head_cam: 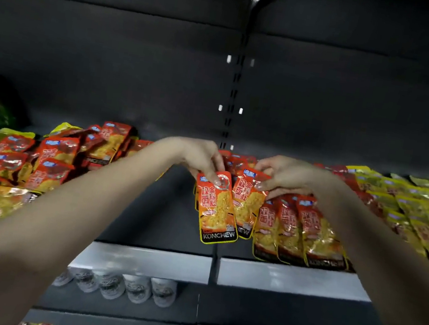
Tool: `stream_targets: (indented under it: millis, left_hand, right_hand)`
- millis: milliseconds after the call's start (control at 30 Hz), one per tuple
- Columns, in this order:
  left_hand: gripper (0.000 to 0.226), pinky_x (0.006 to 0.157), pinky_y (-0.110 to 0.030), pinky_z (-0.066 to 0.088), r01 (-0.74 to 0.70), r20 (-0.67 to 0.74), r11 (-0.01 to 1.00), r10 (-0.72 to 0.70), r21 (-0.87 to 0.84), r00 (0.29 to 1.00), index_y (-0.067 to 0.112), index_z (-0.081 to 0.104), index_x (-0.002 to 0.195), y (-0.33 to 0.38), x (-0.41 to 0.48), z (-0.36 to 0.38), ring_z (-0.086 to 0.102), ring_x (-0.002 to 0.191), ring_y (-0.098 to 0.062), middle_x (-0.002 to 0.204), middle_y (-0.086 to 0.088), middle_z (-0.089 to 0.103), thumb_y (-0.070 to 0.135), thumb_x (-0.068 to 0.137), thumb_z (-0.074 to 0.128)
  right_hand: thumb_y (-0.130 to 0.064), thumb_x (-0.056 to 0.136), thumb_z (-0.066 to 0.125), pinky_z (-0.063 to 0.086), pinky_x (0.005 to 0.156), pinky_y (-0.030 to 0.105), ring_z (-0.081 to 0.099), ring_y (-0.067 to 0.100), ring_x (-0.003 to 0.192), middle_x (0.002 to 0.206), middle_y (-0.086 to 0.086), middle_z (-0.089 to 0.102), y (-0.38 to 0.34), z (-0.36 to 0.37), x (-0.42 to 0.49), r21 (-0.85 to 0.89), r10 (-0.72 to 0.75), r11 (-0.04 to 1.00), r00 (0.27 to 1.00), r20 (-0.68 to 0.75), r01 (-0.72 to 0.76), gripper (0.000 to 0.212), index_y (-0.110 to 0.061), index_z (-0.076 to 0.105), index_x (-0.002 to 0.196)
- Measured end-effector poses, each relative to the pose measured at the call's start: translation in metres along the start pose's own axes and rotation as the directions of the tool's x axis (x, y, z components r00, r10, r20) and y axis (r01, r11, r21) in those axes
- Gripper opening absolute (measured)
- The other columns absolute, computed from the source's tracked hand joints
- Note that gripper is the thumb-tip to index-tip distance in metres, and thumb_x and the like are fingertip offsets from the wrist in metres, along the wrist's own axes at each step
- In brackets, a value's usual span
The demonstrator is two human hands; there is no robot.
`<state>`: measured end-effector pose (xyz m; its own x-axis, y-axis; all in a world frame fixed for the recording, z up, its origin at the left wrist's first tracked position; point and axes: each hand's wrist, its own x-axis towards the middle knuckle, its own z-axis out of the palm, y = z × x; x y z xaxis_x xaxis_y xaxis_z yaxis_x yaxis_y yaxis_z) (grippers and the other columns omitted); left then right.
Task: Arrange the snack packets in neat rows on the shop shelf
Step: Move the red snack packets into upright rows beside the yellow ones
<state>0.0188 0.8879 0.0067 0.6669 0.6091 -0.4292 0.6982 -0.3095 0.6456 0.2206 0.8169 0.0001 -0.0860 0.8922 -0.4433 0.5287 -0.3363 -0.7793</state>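
Left hand [202,160] pinches an orange snack packet [218,210] by its top; right hand [284,177] grips its neighbour [248,201], both over the shelf [152,260] front edge. Risk: the glossy film, apparently slippery, slides forward and topples the overlapped row [306,230] beside them.

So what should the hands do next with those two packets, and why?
Probably lay them down beside the tidy row. The left hand pinches one orange packet by its top and the right hand holds another, both hanging over the bare shelf just left of that row, so that gap looks like their spot.
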Motion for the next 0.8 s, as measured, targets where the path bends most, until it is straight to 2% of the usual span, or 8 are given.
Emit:
stream_targets:
  millis: [100,200,267,333,500,567,700,800]
  left_hand:
    - [0.023,0.073,-0.025,0.055,0.003,-0.04,0.992,0.002,0.129,0.999,0.012,0.065,0.1,0.003,0.007,0.002,0.062,0.091,-0.018,0.086,0.002,0.063,0.011,0.078,0.073]
    - [0.024,0.067,-0.021,0.053,0.03,-0.064,0.975,-0.017,0.219,0.998,0.012,0.064,0.1,0.002,0.009,0.0,0.06,0.091,-0.018,0.094,-0.003,0.063,0.013,0.078,0.074]
    - [0.03,0.064,-0.02,0.051,0.059,-0.081,0.961,-0.038,0.272,0.996,0.01,0.064,0.106,-0.001,0.008,-0.002,0.059,0.093,-0.018,0.1,-0.003,0.061,0.015,0.078,0.073]
    - [0.034,0.064,-0.019,0.049,0.078,-0.122,0.949,-0.042,0.307,0.992,0.01,0.064,0.112,-0.004,0.006,-0.006,0.057,0.093,-0.016,0.101,-0.001,0.059,0.016,0.08,0.073]
    - [0.03,0.06,-0.018,0.05,0.075,-0.191,0.959,-0.023,0.272,0.981,0.011,0.065,0.111,-0.01,0.004,-0.001,0.057,0.091,-0.016,0.096,0.0,0.059,0.014,0.081,0.071]
    - [0.029,0.061,-0.02,0.05,0.069,-0.234,0.955,0.001,0.29,0.972,0.013,0.068,0.107,-0.013,0.008,0.006,0.056,0.086,-0.014,0.092,0.001,0.059,0.017,0.079,0.073]
    - [0.019,0.069,-0.02,0.045,0.039,-0.349,0.965,0.057,0.26,0.936,0.019,0.07,0.092,-0.02,0.008,0.012,0.055,0.081,-0.008,0.086,0.006,0.061,0.026,0.075,0.077]
    - [0.022,0.08,-0.019,0.041,0.031,-0.409,0.956,0.096,0.293,0.908,0.018,0.071,0.092,-0.024,0.005,0.018,0.056,0.087,-0.008,0.088,0.007,0.063,0.03,0.075,0.076]
  right_hand:
    - [0.003,0.08,0.067,0.056,0.076,0.028,0.06,0.02,0.101,0.13,0.013,0.052,0.007,0.003,-0.002,-0.156,-0.049,0.987,0.997,-0.063,0.039,0.048,-0.011,0.051,0.123]
    - [-0.005,0.078,0.072,0.052,0.082,0.03,0.06,0.022,0.101,0.121,0.009,0.058,0.002,0.005,-0.007,-0.411,-0.134,0.909,0.984,-0.115,0.076,0.047,-0.013,0.055,0.122]
    - [-0.009,0.077,0.074,0.049,0.093,0.036,0.061,0.024,0.105,0.123,0.01,0.06,-0.002,0.006,-0.01,-0.502,-0.156,0.862,0.981,-0.116,0.078,0.049,-0.015,0.056,0.121]
    - [-0.009,0.078,0.073,0.048,0.095,0.038,0.06,0.024,0.107,0.124,0.01,0.06,-0.007,0.007,-0.013,-0.548,-0.149,0.834,0.984,-0.1,0.071,0.049,-0.016,0.056,0.123]
    - [-0.008,0.078,0.072,0.044,0.075,0.024,0.056,0.009,0.09,0.119,0.002,0.062,-0.014,0.016,-0.01,-0.638,-0.195,0.76,0.98,-0.046,0.121,0.045,-0.02,0.061,0.12]
    - [-0.007,0.079,0.071,0.04,0.074,0.022,0.051,0.003,0.083,0.108,-0.005,0.062,-0.014,0.021,-0.006,-0.672,-0.21,0.729,0.977,-0.036,0.131,0.045,-0.021,0.062,0.12]
    - [-0.014,0.078,0.072,0.039,0.067,0.022,0.049,0.004,0.072,0.077,-0.016,0.049,-0.013,0.023,0.002,-0.731,-0.218,0.675,0.974,-0.067,0.1,0.044,-0.024,0.061,0.12]
    - [-0.017,0.077,0.073,0.037,0.063,0.023,0.048,0.009,0.078,0.077,-0.016,0.046,-0.019,0.023,0.003,-0.772,-0.215,0.629,0.975,-0.062,0.09,0.044,-0.026,0.06,0.118]
